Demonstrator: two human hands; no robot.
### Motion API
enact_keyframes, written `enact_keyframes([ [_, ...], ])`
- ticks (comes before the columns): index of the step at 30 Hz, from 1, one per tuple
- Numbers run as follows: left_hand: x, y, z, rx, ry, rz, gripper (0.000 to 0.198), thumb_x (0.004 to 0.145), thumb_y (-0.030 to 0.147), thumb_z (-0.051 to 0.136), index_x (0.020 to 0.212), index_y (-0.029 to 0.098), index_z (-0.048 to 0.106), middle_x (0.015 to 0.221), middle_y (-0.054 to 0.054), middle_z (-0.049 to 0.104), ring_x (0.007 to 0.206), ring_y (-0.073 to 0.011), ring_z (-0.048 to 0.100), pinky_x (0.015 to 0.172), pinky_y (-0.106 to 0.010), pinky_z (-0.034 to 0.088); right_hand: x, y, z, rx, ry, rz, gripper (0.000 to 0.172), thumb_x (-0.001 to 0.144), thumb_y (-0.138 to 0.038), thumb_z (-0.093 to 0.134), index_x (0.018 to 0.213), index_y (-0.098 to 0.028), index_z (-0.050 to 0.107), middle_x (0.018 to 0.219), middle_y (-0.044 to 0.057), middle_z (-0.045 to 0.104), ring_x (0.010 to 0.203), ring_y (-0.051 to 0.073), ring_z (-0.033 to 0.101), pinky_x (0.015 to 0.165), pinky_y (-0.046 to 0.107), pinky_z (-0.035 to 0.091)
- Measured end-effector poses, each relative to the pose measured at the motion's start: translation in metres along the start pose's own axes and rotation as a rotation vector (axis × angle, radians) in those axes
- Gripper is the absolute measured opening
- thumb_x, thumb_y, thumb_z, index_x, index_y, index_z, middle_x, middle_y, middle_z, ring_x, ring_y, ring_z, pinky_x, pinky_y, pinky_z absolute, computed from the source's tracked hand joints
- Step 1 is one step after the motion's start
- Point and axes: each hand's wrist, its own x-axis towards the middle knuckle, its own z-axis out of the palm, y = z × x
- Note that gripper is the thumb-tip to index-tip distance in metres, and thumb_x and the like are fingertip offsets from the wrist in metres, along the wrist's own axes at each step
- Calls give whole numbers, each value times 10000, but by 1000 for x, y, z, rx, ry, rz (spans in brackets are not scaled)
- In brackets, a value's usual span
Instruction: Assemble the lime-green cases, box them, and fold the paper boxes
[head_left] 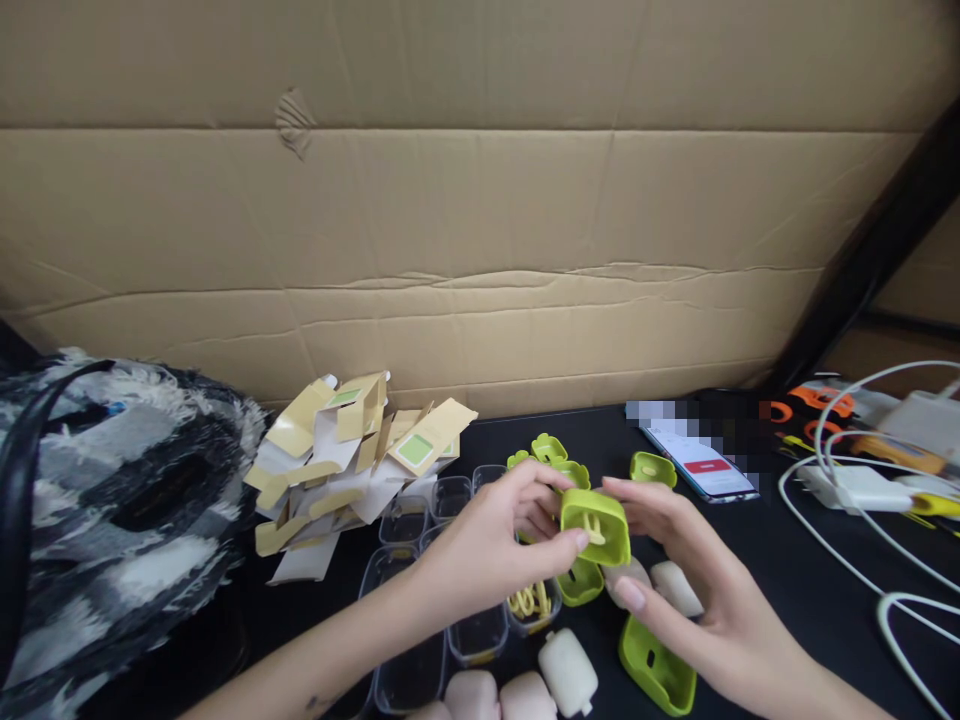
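My left hand point(525, 520) grips a small lime-green square plastic cover point(574, 500), its hollow side facing me. The thumb presses at a pale yellow forked piece point(594, 530) inside it. My right hand point(697, 580) is around the cover's right side with fingers spread; the index fingertip is by its upper edge, and whether it touches is unclear. Under the hands lies another green cover point(581, 583). Near the right thumb sit a green cover with a slot point(656, 665) and an off-white rounded block point(675, 588). A clear tub point(536, 625) holds yellow loop-shaped pieces.
Several clear tubs point(405, 520) stand left of the hands. Pinkish and white blocks point(568, 672) line the front. Unfolded small cartons point(360, 450) pile at the back left beside a shaggy bag point(127, 520). A phone point(709, 465), white cables point(847, 490) and orange-handled tools point(821, 400) lie right.
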Motion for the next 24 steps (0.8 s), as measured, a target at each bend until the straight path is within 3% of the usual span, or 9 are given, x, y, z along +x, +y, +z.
enact_keyframes([
  [3, -1, 1, 1, 103, 6, 6, 257, 819, 225, 603, 1049, 162, 507, 915, -56, 654, 790, -162, 607, 750, -325, 493, 2, 1, 2, -87, 69, -76, 441, 860, -164, 583, 1247, -316, 434, 1087, 42, 570, 914, 184, 624, 796, 284, 560],
  [7, -5, 7, 3, 183, -13, 32, 232, 803, 168, 599, 1019, 169, 514, 901, -37, 666, 791, -155, 614, 742, -289, 497, 4, 2, 3, -147, 104, -178, 396, 827, -118, 566, 1180, -268, 466, 1000, 32, 590, 821, 158, 628, 721, 245, 564],
  [12, -9, 11, 8, 290, -25, 73, 268, 747, 136, 644, 975, 176, 509, 880, -18, 668, 801, -156, 616, 738, -270, 481, 5, 1, 4, -185, 126, -203, 364, 801, -85, 544, 1117, -253, 477, 919, 12, 590, 809, 149, 622, 715, 227, 548],
  [24, -10, 13, 9, 376, -45, 59, 202, 765, 163, 590, 932, 182, 479, 846, -32, 638, 790, -180, 604, 706, -296, 473, 5, 0, 7, -174, 85, -217, 382, 786, -52, 522, 1106, -253, 472, 916, 4, 584, 843, 146, 614, 733, 222, 517],
])
